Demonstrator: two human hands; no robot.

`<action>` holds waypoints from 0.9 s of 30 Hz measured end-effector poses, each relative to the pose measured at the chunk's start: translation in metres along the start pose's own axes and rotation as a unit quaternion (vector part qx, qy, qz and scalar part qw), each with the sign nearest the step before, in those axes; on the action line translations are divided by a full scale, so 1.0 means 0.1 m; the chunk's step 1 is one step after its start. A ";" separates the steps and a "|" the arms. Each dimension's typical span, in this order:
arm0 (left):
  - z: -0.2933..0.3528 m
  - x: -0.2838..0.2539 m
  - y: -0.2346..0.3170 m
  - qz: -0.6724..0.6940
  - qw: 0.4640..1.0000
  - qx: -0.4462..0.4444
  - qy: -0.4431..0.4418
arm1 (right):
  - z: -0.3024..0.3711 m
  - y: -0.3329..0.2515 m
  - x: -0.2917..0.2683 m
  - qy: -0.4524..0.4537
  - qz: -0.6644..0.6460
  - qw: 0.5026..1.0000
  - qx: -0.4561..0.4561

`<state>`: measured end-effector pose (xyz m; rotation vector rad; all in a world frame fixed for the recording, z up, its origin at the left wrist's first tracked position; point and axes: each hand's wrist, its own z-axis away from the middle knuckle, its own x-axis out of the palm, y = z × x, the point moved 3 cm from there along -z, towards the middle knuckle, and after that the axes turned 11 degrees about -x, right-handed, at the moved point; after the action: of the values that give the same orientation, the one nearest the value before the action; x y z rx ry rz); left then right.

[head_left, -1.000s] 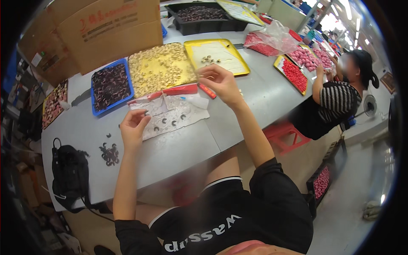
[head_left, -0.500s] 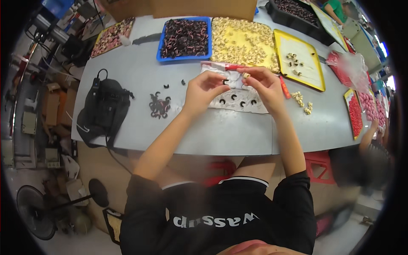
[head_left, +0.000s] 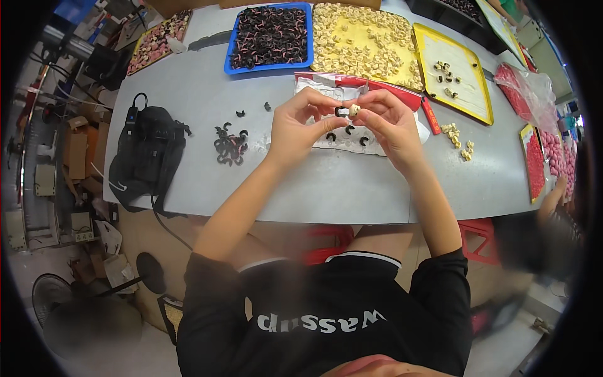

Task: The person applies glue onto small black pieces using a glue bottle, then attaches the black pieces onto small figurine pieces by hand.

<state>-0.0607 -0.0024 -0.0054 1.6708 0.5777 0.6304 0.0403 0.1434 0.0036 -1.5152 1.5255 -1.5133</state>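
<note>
My left hand [head_left: 300, 122] pinches a small black C-shaped piece [head_left: 341, 112] above the grey table [head_left: 352, 188]. My right hand [head_left: 391, 122] holds a small cream bead-like piece [head_left: 355, 110] right against it, fingertips of both hands meeting. Under the hands lies a white plastic bag [head_left: 349, 138] with a few black C-shaped pieces on it. A small heap of black C-shaped pieces [head_left: 230, 144] sits left of my left hand.
A blue tray of dark pieces [head_left: 270, 36], a yellow tray heaped with cream pieces [head_left: 364, 44] and a yellow tray with a few pieces [head_left: 453, 69] line the far side. A black bag [head_left: 147, 154] lies at the left. Loose cream pieces [head_left: 457, 139] and red trays [head_left: 534, 163] are at the right.
My view has swung down and left over the table. My hands came together and lifted above the white bag, now holding a black piece and a cream piece between the fingertips.
</note>
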 end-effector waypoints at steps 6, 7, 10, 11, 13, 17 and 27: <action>0.00 -0.02 -0.03 -0.057 0.998 0.035 0.001 | 0.05 0.03 0.04 -0.014 -0.015 0.999 0.032; 0.01 0.00 0.01 -0.067 0.997 0.044 -0.002 | 0.05 0.02 0.04 -0.020 -0.020 0.999 0.035; 0.01 0.01 0.03 -0.082 0.995 0.062 -0.009 | 0.05 0.02 0.06 -0.027 -0.033 0.998 0.040; 0.01 0.00 0.03 -0.086 0.994 0.073 -0.011 | 0.05 0.02 0.06 -0.030 -0.040 0.998 0.042; 0.01 -0.01 0.01 -0.084 0.994 0.066 -0.017 | 0.06 0.01 0.08 -0.031 -0.063 0.996 0.063; 0.00 0.00 -0.02 -0.043 0.998 0.044 -0.022 | 0.06 0.05 0.09 -0.042 -0.141 0.985 0.087; 0.07 0.08 0.09 -0.099 0.992 0.081 -0.019 | 0.09 0.07 0.10 -0.046 -0.226 0.968 0.103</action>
<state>-0.0498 -0.0035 0.0035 1.7458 0.7746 0.4152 0.0437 0.1292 -0.0019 -1.8597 0.9720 -1.7535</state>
